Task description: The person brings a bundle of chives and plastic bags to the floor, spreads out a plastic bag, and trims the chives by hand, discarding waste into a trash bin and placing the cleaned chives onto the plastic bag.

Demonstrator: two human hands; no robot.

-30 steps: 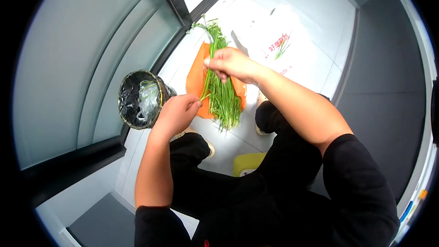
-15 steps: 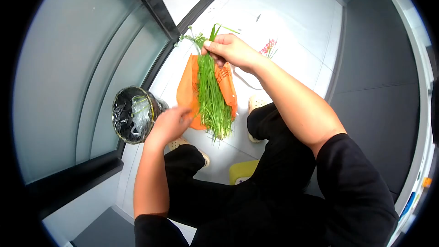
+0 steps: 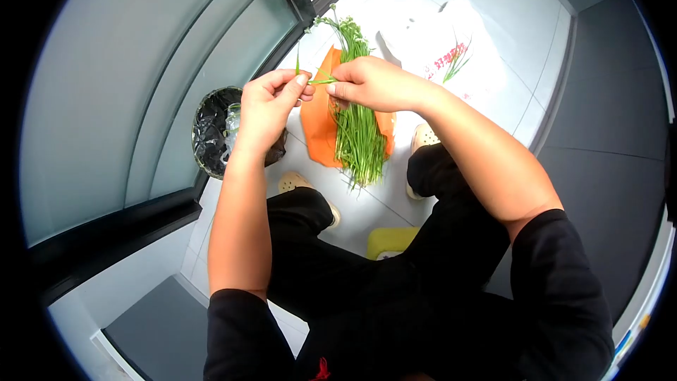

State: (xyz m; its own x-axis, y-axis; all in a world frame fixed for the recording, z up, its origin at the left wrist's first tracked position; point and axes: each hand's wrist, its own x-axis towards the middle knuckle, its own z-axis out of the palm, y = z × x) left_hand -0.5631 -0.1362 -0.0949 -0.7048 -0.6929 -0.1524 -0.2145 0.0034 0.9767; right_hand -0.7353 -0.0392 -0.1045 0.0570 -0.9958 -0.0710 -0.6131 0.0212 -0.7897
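Note:
Between my two hands a green chive stalk [image 3: 321, 82] is stretched, one end pinched in the fingers of my left hand [image 3: 266, 109] and the other in those of my right hand [image 3: 377, 85]. A thin leaf tip sticks up above the left fingertips. Below and behind my right hand lies a long bundle of chives [image 3: 360, 137], with small pale flower heads at its far end and cut ends toward me. It rests on an orange bag [image 3: 319, 130] spread over the floor. My right hand covers the middle of the bundle.
A bin [image 3: 202, 130] lined with black plastic stands at the left by the frosted glass door [image 3: 183, 49]. Farther right, a white plastic bag [image 3: 479, 42] with red print carries a few loose green stalks [image 3: 458, 65]. A yellow-green stool [image 3: 388, 240] sits between my legs.
My left hand has risen from beside the bin to meet my right hand. A single stalk is now held between them, apart from the bundle. The view has shifted left.

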